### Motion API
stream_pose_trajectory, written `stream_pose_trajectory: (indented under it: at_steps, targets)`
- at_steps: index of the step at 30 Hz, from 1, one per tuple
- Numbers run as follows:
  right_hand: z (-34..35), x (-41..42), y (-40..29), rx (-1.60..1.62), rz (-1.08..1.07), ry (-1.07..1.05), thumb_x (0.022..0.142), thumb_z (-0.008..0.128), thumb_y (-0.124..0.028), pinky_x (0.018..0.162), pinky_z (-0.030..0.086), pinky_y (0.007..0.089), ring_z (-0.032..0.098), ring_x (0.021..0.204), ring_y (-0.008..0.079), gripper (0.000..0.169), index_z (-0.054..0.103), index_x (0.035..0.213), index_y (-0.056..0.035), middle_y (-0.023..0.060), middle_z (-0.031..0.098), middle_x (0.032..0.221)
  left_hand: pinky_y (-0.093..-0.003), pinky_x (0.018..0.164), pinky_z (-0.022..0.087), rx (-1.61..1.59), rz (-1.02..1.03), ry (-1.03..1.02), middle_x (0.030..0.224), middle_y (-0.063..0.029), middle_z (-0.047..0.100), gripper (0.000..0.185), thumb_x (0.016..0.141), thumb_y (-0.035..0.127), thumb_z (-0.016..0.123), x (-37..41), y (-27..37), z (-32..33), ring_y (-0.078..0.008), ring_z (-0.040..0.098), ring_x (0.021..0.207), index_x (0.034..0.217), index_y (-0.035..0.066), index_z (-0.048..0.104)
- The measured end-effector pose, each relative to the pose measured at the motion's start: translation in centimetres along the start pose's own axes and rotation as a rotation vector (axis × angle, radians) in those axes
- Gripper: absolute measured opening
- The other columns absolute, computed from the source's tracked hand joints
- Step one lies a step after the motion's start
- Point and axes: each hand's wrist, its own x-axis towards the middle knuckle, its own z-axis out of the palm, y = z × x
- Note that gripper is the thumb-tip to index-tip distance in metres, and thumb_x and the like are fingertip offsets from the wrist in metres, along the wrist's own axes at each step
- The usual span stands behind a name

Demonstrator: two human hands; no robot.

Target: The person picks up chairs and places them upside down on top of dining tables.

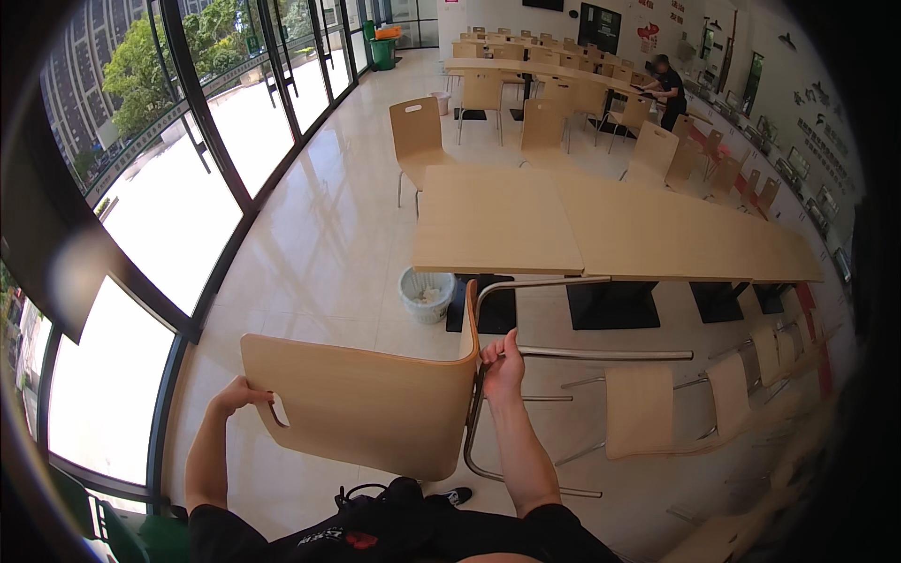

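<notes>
A bent-plywood chair with metal tube legs is held off the floor, tipped on its side. My left hand grips the edge of its backrest, with the fingers at the oval handle slot. On the metal frame beneath the seat, my right hand is closed. The chair's legs point right, and one tube reaches the near edge of a long wood-topped table; whether they touch cannot be told.
A wastebasket stands by black table bases. More chairs line the right side, and one chair stands beyond the table. Glass doors run along the left. A person is at a far table.
</notes>
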Motion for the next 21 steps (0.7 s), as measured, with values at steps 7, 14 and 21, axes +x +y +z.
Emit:
stream_pose_trajectory:
  at_steps: [7,14,21]
  targets:
    - [7.1,3.7,0.2,-0.809,-0.113,-0.296,0.085,0.054,-0.021,0.047,0.028,0.0243,0.035,0.05,0.0091,0.03,0.042,0.06,-0.0094,-0.0017,0.039,0.053,-0.0385,0.087,0.04,0.458,0.6,0.43,0.12,-0.0147,0.047,0.06,0.075,0.032,0.063,4.5,15.6,12.2,-0.0303,0.048,0.108,0.121,0.002,0.04]
    - [5.5,15.6,1.0,-1.64,-0.285,-0.557,0.079,0.059,-0.025,0.065,0.038,0.0312,0.048,0.076,0.0202,0.021,0.05,0.083,-0.0061,0.0068,0.051,0.083,-0.0344,0.062,0.042,-0.118,0.861,0.109,0.073,-0.0106,0.057,0.037,0.074,0.036,0.065,14.0,33.9,27.4,-0.0257,0.054,0.067,0.091,0.004,0.057]
    - [0.7,19.3,-3.5,-1.842,-0.038,-0.498,0.075,0.062,-0.027,0.084,0.041,0.0364,0.051,0.101,0.028,0.035,0.053,0.101,-0.005,0.0138,0.054,0.107,-0.0276,0.044,0.024,-0.467,0.559,0.292,0.05,0.0035,0.029,0.041,0.081,0.025,0.062,28.0,33.6,28.0,-0.0064,0.027,0.051,0.054,0.002,0.04]
